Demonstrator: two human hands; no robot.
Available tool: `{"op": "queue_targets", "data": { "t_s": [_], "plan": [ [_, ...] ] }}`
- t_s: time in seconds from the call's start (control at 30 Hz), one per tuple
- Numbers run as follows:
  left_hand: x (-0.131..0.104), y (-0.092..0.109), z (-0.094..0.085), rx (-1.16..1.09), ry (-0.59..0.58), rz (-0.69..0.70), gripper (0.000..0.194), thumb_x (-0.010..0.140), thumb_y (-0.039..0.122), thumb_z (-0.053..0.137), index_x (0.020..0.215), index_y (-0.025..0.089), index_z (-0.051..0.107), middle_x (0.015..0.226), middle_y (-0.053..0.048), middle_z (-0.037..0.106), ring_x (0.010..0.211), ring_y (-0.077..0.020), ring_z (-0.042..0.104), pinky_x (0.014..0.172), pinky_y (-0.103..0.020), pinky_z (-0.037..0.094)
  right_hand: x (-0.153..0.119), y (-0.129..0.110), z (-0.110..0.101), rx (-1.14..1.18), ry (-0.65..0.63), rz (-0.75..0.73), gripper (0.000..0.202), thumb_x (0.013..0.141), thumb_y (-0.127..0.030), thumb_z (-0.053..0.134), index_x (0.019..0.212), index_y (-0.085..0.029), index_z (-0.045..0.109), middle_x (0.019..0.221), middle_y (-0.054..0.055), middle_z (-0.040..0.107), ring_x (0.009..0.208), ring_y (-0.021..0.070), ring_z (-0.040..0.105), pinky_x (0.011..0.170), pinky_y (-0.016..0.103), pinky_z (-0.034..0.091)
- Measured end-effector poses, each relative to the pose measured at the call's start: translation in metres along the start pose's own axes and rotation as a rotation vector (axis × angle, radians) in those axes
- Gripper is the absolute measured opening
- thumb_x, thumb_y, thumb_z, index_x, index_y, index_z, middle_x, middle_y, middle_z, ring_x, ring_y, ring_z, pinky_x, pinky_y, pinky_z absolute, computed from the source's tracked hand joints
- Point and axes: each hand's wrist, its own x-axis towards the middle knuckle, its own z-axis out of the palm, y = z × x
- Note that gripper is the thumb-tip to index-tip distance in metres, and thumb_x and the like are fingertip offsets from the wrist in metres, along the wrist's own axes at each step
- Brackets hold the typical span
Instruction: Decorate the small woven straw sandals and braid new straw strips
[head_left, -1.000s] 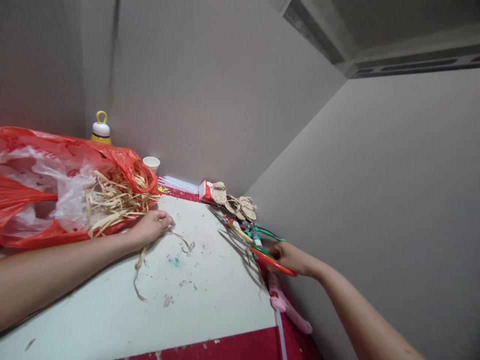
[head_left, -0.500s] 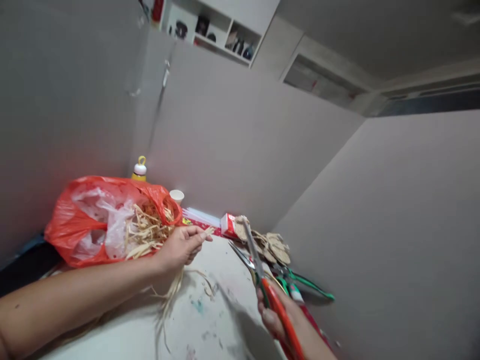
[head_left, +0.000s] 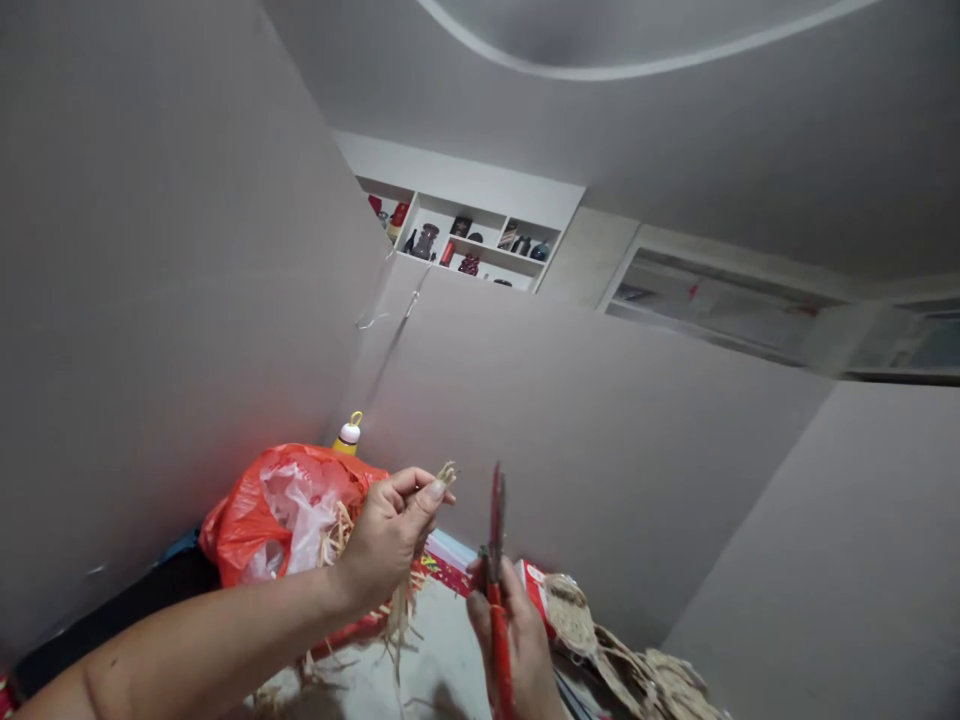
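My left hand [head_left: 386, 540] is raised, with thumb and fingertips pinching a small bundle of pale straw-like strands [head_left: 448, 473]. The bundle's short ends stick up past my fingertips, and its long ends trail down below the hand. In my right hand [head_left: 526, 645] is a pair of red-handled scissors [head_left: 499, 640], blades pointing up and looking nearly closed. A gap separates the blades from the strands. Behind my left wrist, a red plastic bag [head_left: 240, 530] with a white inner bag holds more strands.
A yellow bottle with a white cap [head_left: 350, 436] stands behind the bag. On the right of the white table [head_left: 442, 640] lie a red-and-white box [head_left: 534, 590] and woven tan fibre pieces [head_left: 574, 615]. Grey partition walls [head_left: 600, 440] enclose the table.
The view has tipped upward. Both hands have come up and closer together, the scissors now pointing more upright. The strands stay pinched in my left hand.
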Motion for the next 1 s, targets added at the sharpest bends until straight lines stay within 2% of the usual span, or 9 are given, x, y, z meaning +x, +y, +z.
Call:
{"op": "queue_targets", "data": {
  "t_s": [0.07, 0.2, 0.4, 0.67, 0.83, 1.0],
  "plan": [
    [0.001, -0.003, -0.001, 0.034, 0.016, 0.016, 0.029, 0.085, 0.044, 0.058, 0.08, 0.016, 0.055, 0.045, 0.012, 0.025, 0.04, -0.0035, 0.017, 0.04, -0.019, 0.013, 0.0, 0.006, 0.002, -0.111, -0.063, -0.065, 0.036, 0.083, -0.052, 0.054, 0.097, -0.019, 0.05, 0.069, 0.001, 0.059, 0.059, 0.0181, 0.057, 0.053, 0.026, 0.048],
    [0.001, -0.013, -0.001, 0.122, 0.044, 0.023, 0.029, 0.085, 0.044, 0.058, 0.08, 0.016, 0.055, 0.048, 0.011, 0.026, 0.041, -0.003, 0.019, 0.041, -0.018, 0.015, -0.009, 0.015, 0.001, -0.263, -0.089, -0.101, 0.044, 0.084, -0.051, 0.052, 0.112, -0.017, 0.044, 0.087, 0.008, 0.065, 0.074, 0.0234, 0.065, 0.063, 0.031, 0.052],
    [0.002, -0.026, 0.001, 0.221, 0.095, 0.03, 0.029, 0.084, 0.045, 0.058, 0.083, 0.017, 0.054, 0.051, 0.011, 0.027, 0.043, -0.0033, 0.019, 0.042, -0.017, 0.017, -0.008, 0.01, -0.006, -0.426, -0.087, 0.003, 0.037, 0.084, -0.049, 0.052, 0.104, -0.02, 0.044, 0.078, 0.006, 0.063, 0.068, 0.0243, 0.063, 0.057, 0.032, 0.05],
    [-0.004, -0.032, 0.004, 0.26, 0.067, -0.007, 0.026, 0.086, 0.043, 0.056, 0.091, 0.018, 0.052, 0.05, 0.011, 0.026, 0.044, -0.0041, 0.018, 0.041, -0.016, 0.016, -0.008, 0.013, -0.005, -0.72, 0.052, -0.071, 0.029, 0.086, -0.049, 0.046, 0.092, -0.021, 0.044, 0.069, 0.004, 0.062, 0.062, 0.0248, 0.065, 0.051, 0.029, 0.042],
    [-0.006, -0.035, 0.005, 0.259, 0.082, -0.052, 0.028, 0.085, 0.043, 0.058, 0.096, 0.018, 0.053, 0.049, 0.012, 0.026, 0.041, -0.0041, 0.017, 0.04, -0.017, 0.014, -0.009, 0.017, -0.006, -0.851, 0.119, -0.094, 0.035, 0.088, -0.054, 0.039, 0.089, -0.02, 0.048, 0.06, 0.004, 0.061, 0.054, 0.0238, 0.064, 0.047, 0.029, 0.036],
    [-0.006, -0.035, 0.006, 0.221, 0.083, -0.092, 0.027, 0.083, 0.043, 0.059, 0.094, 0.019, 0.052, 0.05, 0.012, 0.024, 0.042, -0.0041, 0.016, 0.04, -0.018, 0.013, -0.01, 0.018, -0.006, -0.857, 0.147, -0.105, 0.044, 0.089, -0.061, 0.034, 0.085, -0.02, 0.051, 0.053, 0.003, 0.06, 0.05, 0.0227, 0.062, 0.046, 0.028, 0.032]
  ]
}}
